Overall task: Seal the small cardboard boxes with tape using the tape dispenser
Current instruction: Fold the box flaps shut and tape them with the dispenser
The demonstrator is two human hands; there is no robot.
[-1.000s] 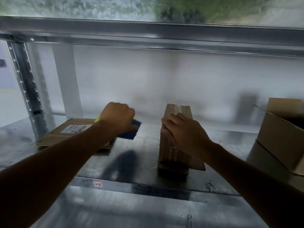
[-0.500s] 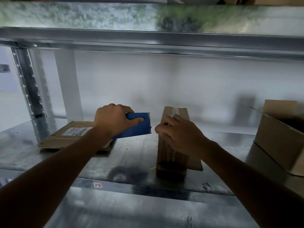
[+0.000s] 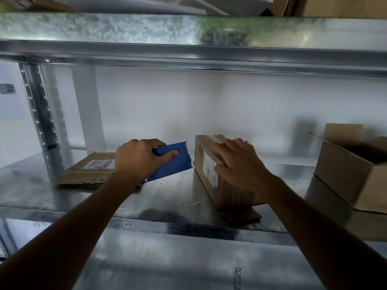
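Observation:
A small closed cardboard box with a white label on its left side stands on the metal shelf at centre. My right hand lies on top of it, fingers spread and fairly straight, thumb down the left side. Clear tape shows along the box's far top edge. My left hand grips the blue tape dispenser, fingers curled round its body. The dispenser's toothed edge points right, a short gap from the box's left face.
A flattened cardboard box with a white label lies on the shelf behind my left wrist. An open cardboard box stands at the right. A steel upright rises at the left, and the upper shelf beam runs close overhead.
The left hand has swung the blue dispenser rightward, close to the box's left side. The right hand has slid farther over the box top, and the box has turned so its labelled side shows.

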